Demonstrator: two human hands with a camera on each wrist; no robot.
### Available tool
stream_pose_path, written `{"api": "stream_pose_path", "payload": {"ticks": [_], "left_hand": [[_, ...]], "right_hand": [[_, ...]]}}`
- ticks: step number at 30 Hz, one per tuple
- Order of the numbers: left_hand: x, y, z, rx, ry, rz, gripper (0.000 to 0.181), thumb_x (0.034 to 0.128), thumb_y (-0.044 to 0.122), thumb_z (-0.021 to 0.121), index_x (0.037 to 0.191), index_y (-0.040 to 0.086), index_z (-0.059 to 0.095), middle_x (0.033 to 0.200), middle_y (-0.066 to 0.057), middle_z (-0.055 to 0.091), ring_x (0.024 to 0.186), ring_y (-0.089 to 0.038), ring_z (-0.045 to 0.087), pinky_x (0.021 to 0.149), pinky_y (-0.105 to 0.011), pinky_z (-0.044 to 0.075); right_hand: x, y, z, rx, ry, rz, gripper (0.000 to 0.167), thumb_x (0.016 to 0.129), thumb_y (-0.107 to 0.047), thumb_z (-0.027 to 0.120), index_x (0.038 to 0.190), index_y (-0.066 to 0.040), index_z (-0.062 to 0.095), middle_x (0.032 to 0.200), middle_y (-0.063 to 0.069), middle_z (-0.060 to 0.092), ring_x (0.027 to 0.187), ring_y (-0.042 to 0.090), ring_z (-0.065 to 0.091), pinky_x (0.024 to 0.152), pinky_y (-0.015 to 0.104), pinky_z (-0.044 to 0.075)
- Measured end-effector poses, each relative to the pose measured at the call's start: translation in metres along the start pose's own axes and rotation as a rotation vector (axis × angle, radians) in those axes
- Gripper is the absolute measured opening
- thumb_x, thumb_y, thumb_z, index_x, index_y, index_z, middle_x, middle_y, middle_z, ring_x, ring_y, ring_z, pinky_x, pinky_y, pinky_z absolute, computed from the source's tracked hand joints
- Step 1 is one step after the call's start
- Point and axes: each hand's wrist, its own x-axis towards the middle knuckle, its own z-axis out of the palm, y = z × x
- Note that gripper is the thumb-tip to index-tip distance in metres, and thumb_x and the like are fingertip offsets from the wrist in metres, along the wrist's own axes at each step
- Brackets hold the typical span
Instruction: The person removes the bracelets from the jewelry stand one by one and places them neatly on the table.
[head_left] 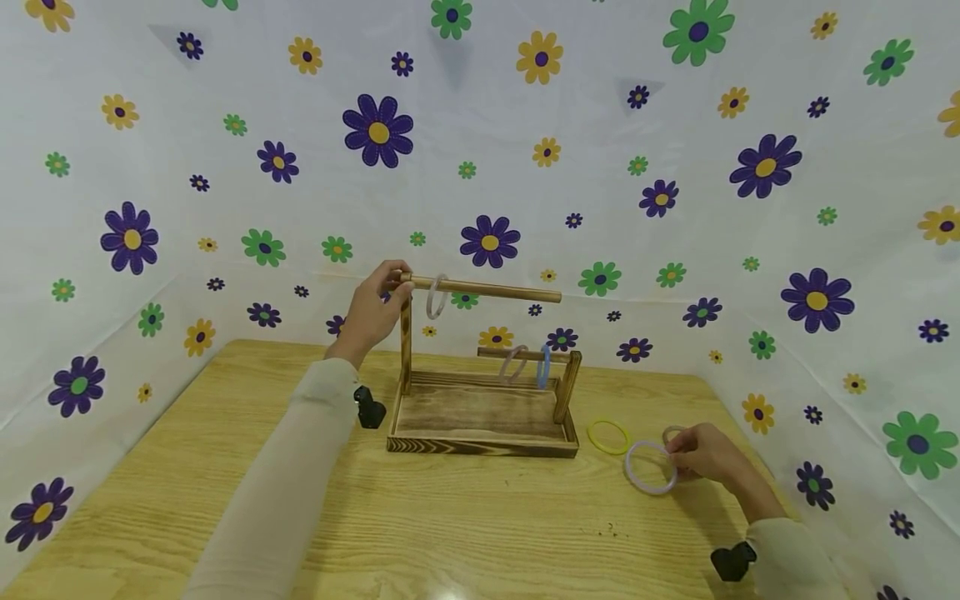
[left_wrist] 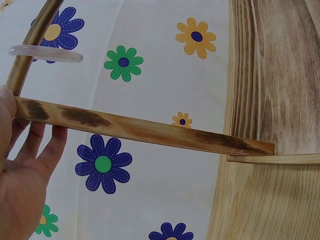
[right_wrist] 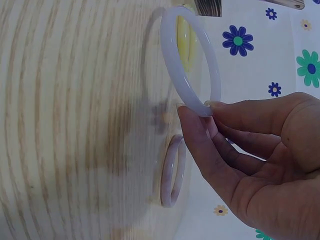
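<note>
A two-tier wooden bangle stand (head_left: pixel 480 447) stands on the table. My left hand (head_left: pixel 372 310) grips the top of its tall left post (left_wrist: pixel 125 127), where the upper rod (head_left: pixel 502 291) begins. A whitish bangle (left_wrist: pixel 45 53) hangs on that rod, close to the hand. On the shorter lower rod hang a pinkish bangle (head_left: pixel 504 368) and a blue bangle (head_left: pixel 542 379). To the right of the stand, my right hand (head_left: pixel 708 457) pinches a pale lavender bangle (right_wrist: pixel 174 65) between thumb and fingertips, just above the table.
A yellow bangle (head_left: pixel 591 431) lies on the table (head_left: pixel 465 525) between the stand and the right hand. Partly behind that hand is a brownish-pink bangle (right_wrist: pixel 166 180). Flower-printed white cloth (head_left: pixel 480 200) encloses the table's back and sides.
</note>
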Motion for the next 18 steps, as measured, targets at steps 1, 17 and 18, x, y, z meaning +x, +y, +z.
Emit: {"api": "stream_pose_path", "payload": {"ticks": [1, 17, 18], "left_hand": [[-0.0002, -0.0002, 0.0000, 0.000, 0.000, 0.000, 0.030, 0.1094, 0.032, 0.050, 0.135, 0.017, 0.052, 0.140, -0.014, 0.057, 0.138, -0.034, 0.055, 0.108, -0.056, 0.048], [0.0008, -0.0004, -0.0004, -0.006, 0.003, -0.002, 0.027, 0.1096, 0.030, 0.051, 0.134, 0.019, 0.052, 0.139, -0.014, 0.058, 0.138, -0.034, 0.055, 0.108, -0.055, 0.050], [0.0006, -0.0006, -0.0003, -0.008, 0.001, -0.003, 0.026, 0.1096, 0.030, 0.051, 0.133, 0.019, 0.052, 0.139, -0.014, 0.058, 0.138, -0.034, 0.055, 0.108, -0.055, 0.050]], "right_hand": [[0.0002, 0.0007, 0.0004, 0.002, -0.003, -0.002, 0.016, 0.096, 0.007, 0.061, 0.103, 0.021, 0.065, 0.089, 0.022, 0.072, 0.074, 0.023, 0.073, 0.067, 0.036, 0.064], [0.0027, 0.0066, 0.0035, -0.015, 0.009, 0.011, 0.015, 0.094, 0.007, 0.064, 0.101, 0.020, 0.065, 0.088, 0.021, 0.072, 0.073, 0.021, 0.072, 0.067, 0.035, 0.064], [0.0026, 0.0066, 0.0036, -0.015, 0.012, 0.017, 0.015, 0.094, 0.006, 0.064, 0.101, 0.019, 0.065, 0.088, 0.020, 0.072, 0.073, 0.021, 0.072, 0.067, 0.034, 0.064]]}}
